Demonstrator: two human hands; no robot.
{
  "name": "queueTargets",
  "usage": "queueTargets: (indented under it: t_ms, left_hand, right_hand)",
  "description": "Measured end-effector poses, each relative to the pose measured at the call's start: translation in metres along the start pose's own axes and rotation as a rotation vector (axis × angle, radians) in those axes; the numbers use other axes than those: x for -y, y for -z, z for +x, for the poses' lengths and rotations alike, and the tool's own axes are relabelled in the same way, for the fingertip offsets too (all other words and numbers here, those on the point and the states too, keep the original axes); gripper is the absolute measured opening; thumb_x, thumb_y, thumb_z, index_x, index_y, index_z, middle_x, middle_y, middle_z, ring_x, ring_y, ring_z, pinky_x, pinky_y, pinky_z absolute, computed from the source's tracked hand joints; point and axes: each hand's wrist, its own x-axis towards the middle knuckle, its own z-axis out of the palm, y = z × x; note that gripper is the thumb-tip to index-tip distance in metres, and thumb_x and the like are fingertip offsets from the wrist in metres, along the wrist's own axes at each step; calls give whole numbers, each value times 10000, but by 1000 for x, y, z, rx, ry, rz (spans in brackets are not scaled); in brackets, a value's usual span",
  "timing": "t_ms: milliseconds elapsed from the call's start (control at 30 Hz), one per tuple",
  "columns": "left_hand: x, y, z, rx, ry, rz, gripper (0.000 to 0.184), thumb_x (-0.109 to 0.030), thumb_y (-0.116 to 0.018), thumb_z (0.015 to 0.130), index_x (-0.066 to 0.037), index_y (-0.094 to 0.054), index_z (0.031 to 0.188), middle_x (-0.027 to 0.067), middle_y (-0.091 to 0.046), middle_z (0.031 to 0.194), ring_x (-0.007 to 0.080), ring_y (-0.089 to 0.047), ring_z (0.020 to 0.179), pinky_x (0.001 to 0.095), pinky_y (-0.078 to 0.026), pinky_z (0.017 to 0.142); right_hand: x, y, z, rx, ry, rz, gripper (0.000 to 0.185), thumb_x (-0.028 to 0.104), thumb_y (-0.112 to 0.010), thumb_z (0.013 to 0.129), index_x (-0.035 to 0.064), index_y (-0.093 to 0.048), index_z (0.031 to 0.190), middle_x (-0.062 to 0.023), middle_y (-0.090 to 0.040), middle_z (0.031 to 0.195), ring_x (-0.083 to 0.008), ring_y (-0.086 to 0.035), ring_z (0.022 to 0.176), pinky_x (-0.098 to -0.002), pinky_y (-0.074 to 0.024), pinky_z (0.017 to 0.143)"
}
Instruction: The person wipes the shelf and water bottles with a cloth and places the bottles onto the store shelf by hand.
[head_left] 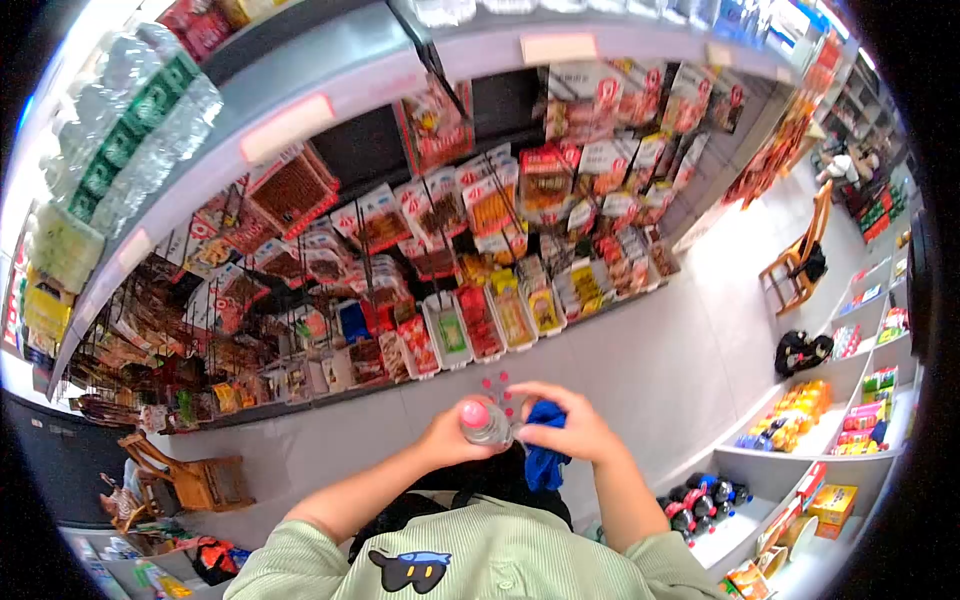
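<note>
My left hand [447, 437] is wrapped around a clear bottle with a pink cap [486, 424], held upright in front of my body. Close on its right, my right hand [578, 432] grips a blue cloth [545, 455] that hangs down from the fingers. Its thumb and index finger reach toward the bottle; whether they touch it I cannot tell. Just beyond the bottle, several small pink round caps [488, 383] show low down; what they sit on is hard to make out.
Ahead stands a shelf rack with hanging snack packets [380, 215] and small trays of packets [450, 335]. Wrapped water bottles [130, 130] sit on its upper left. Wooden chairs stand at left [190, 480] and right [800, 260]. Low shelves on the right hold dark drink bottles [700, 505] and orange ones [800, 410].
</note>
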Motion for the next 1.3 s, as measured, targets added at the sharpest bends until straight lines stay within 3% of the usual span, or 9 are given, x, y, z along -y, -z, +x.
queueTargets:
  t_ms: [100,267,367,433,600,867,1067,1167,1300]
  left_hand:
    - [-46,-3,9,-323,-15,-383,537,-150,-804,684,-53,-540,1141,69,-640,1068,186,-611,1004,355,-483,902]
    - [-91,3,28,-420,-108,-820,358,-187,-524,881,-168,-403,1217,47,-550,1083,194,-630,933,343,-574,624]
    - [-126,-5,29,-429,-244,-960,405,-153,-507,869,-154,-360,1245,88,-547,1087,260,-626,989,473,-596,689]
    - [-137,-14,27,-477,-282,-1011,455,-147,-523,855,-147,-333,1269,110,-548,1109,274,-617,1016,480,-587,727]
    - [-162,-21,17,-408,-399,-901,591,-253,-630,735,-140,-360,1248,179,-531,1213,353,-552,1140,498,-480,951]
    - [-190,-9,10,-220,-707,-769,703,-274,-730,673,-69,-343,1222,234,-539,1205,370,-511,1188,512,-414,1010]
    - [-193,7,19,-69,-823,-691,723,-289,-790,661,-73,-345,1189,242,-561,1189,344,-543,1157,510,-414,1008]
    - [-193,12,24,40,-824,-703,720,-275,-799,655,-79,-349,1181,242,-562,1191,343,-546,1158,509,-413,1011]
    - [-198,16,27,112,-828,-664,729,-308,-815,660,-88,-351,1179,235,-570,1185,339,-550,1158,502,-430,996]
  right_hand:
    - [9,20,-6,-279,170,263,547,156,-765,708,74,-558,1207,-42,-590,974,-132,-569,881,-271,-474,795]
    - [26,21,-18,-399,197,578,574,126,-735,706,50,-492,1220,-85,-574,1031,-171,-565,903,-315,-480,846]
    - [32,-3,-16,-500,328,338,386,104,-662,813,46,-521,1167,-97,-549,1093,-198,-541,989,-320,-429,918]
    - [38,-10,-3,-586,640,-203,284,150,-625,862,41,-552,1114,-127,-530,1125,-234,-509,1043,-354,-382,962]
    - [66,-19,9,-593,839,-463,478,359,-645,850,24,-551,1178,-144,-522,1200,-277,-473,1143,-375,-336,1011]
    - [66,-28,28,-266,675,343,743,578,-632,814,-8,-451,1233,-243,-569,1155,-305,-593,1037,-404,-477,921]
    - [57,-26,33,-225,500,495,700,649,-460,877,21,-460,1185,-145,-606,1003,-238,-637,878,-384,-548,758]
    - [55,-23,26,-100,354,602,654,634,-434,902,27,-497,1135,-113,-591,1016,-193,-591,960,-333,-481,856]
    - [65,-25,22,24,293,725,566,589,-361,943,47,-478,1062,-143,-606,908,-254,-645,665,-359,-552,559]
